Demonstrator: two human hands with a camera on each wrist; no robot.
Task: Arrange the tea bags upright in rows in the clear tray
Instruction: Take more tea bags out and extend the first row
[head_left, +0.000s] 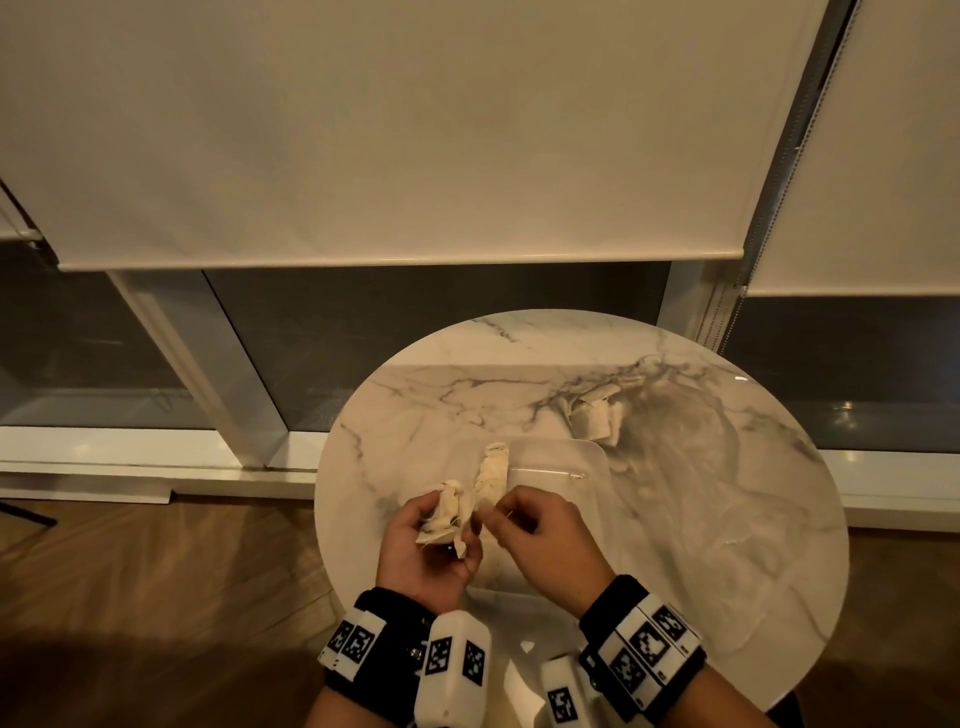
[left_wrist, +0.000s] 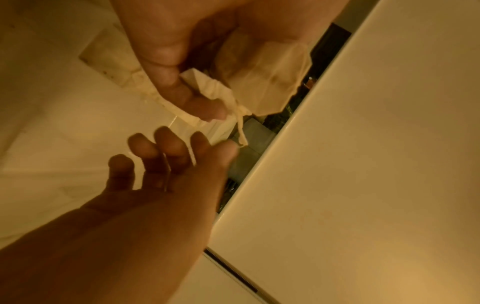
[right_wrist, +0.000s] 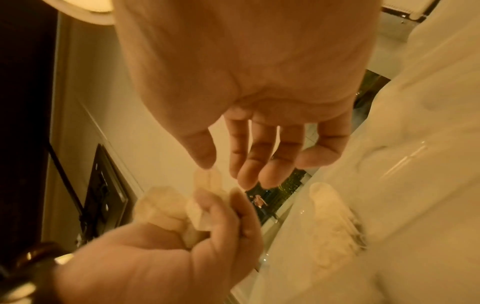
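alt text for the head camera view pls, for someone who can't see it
A person's left hand grips a bunch of crumpled cream paper tea bags above a round white marble table, the right hand close beside it. A row of tea bags stands at the left end of a clear plastic tray; loose bags lie behind.

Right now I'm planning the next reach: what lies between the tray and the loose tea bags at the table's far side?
In the head view, only bare marble table separates the clear tray from the loose tea bags.

Bare round white marble table (head_left: 701, 519) lies open right of the shallow clear plastic tray (head_left: 582, 462). A loose pile of pale tea bags (head_left: 595, 415) blocks its far right corner, and what seems a standing row of bags (head_left: 492, 474) crowds the left end.
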